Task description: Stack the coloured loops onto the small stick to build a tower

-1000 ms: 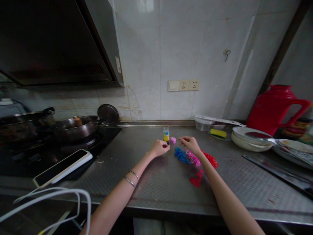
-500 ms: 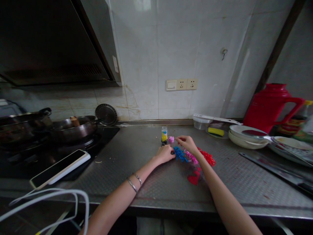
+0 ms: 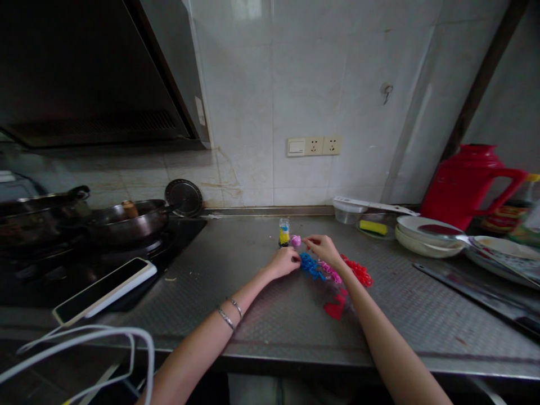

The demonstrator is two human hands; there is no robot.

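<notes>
My left hand (image 3: 284, 262) rests low over the counter, its fingers curled together at the left edge of a pile of small blue pieces (image 3: 311, 265). What sits in its fingertips is too small to make out. Beyond it stands a small clear jar (image 3: 284, 232) with yellow and blue contents. My right hand (image 3: 323, 248) is pinched just right of a pink ball-like item (image 3: 296, 241); whether it grips anything is hidden. Under that wrist lie small pink pieces (image 3: 331, 271) and red loop-like pieces (image 3: 358, 271). Nearer me is a flat red heart-like shape (image 3: 335, 308).
On the left are a stove with a pan (image 3: 129, 225), a phone (image 3: 101, 289) on a white block, and a white cable (image 3: 145, 337). At right stand a red thermos jug (image 3: 459, 185), stacked bowls (image 3: 426, 242), a yellow sponge (image 3: 373, 227) and a long knife-like blade (image 3: 459, 287).
My left hand has shifted slightly, its fingers turning at the edge of the blue pile. My right hand stays almost in place beside the pink item.
</notes>
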